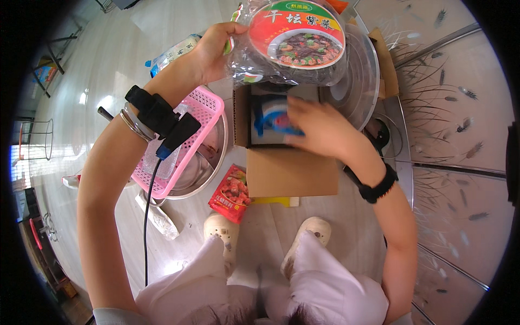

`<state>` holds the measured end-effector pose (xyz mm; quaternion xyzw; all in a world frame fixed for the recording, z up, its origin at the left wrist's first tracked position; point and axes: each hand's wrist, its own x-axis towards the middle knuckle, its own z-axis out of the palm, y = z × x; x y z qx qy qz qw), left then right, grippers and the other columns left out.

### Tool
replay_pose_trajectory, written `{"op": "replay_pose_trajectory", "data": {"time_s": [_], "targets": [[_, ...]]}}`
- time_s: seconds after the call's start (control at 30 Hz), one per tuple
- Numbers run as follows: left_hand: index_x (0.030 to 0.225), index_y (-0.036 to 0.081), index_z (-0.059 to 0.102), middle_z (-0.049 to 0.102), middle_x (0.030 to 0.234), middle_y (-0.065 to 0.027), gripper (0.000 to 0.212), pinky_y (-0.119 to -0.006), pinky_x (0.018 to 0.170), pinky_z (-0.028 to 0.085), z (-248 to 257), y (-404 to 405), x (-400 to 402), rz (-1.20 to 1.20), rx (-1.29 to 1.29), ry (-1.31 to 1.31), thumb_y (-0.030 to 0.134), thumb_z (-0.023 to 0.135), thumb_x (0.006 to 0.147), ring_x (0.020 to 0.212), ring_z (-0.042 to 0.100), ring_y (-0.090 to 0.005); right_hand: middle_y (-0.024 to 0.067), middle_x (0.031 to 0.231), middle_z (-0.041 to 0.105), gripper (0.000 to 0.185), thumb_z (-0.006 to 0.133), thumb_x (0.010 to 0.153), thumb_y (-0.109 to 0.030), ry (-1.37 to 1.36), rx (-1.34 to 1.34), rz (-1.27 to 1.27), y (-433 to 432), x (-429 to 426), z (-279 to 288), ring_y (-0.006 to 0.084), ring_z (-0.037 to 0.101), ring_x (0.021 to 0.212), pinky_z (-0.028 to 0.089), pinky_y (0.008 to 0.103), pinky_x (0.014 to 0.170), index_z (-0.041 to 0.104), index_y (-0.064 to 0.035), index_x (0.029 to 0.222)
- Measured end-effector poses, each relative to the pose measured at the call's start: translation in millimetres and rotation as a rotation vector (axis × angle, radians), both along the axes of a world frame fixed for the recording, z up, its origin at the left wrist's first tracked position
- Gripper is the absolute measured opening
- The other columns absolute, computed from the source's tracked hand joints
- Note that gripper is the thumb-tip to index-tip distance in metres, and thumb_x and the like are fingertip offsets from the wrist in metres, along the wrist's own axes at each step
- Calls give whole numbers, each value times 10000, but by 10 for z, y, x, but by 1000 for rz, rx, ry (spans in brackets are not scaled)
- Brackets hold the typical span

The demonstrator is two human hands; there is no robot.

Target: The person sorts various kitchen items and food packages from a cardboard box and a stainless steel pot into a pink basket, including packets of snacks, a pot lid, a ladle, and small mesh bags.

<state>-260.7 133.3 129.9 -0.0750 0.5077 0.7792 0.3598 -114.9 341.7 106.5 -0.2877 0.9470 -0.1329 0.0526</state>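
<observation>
My left hand grips the left edge of a clear plastic bag of dried seaweed, which bears a red and green oval label with writing. The bag is held up over the far side of an open cardboard box. One flap of this box folds out towards me. Inside lies a blue and white packet. My right hand is over the box's right side, with its fingers at the packet. Motion blur hides whether they grip it.
A pink plastic basket rests on a steel basin at the left. A red seasoning packet lies near my left clog. Right of the box are a clear round lid and patterned cabinet doors. A black cable hangs from my left wrist.
</observation>
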Motion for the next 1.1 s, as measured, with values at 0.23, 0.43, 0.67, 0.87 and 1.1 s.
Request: {"op": "replay_pose_trajectory", "data": {"time_s": [0.23,0.43,0.67,0.87,1.1], "targets": [[1190,84,461,528,1197,-71,342,-361,895,460,105,2,318,-16,-261,336,243,520,892,1066,535,-160,77,962,598,186,652,767,-122,-351,-407,-215,73,-26,1037,160,567,869,445,278,732,594,-29,916],[1337,153,352,514,1210,-38,486,-260,922,394,-74,-129,351,-197,13,486,121,543,891,1105,474,-125,126,1241,486,682,734,666,-173,274,-259,-271,485,-488,874,267,468,1157,385,366,949,434,-82,1271],[1182,53,427,538,1088,-67,453,-303,886,388,-83,-100,468,165,-622,1275,99,638,784,1037,488,-188,145,1069,541,582,745,674,-225,443,-63,-353,389,-517,760,309,578,970,486,401,778,455,-39,1143],[1139,43,446,493,1117,-132,516,-345,917,389,-6,-64,1115,-457,-626,1767,44,666,672,1056,494,-244,139,1132,523,534,692,710,-195,447,69,-504,285,-407,837,334,554,980,462,395,774,450,-25,1155],[1232,79,437,488,1196,-167,541,-449,898,416,-695,51,1639,-840,-1280,2096,268,587,748,996,528,-314,160,1032,575,511,678,718,-137,458,43,-571,144,-341,960,341,552,978,460,397,774,453,-49,1167]]}}
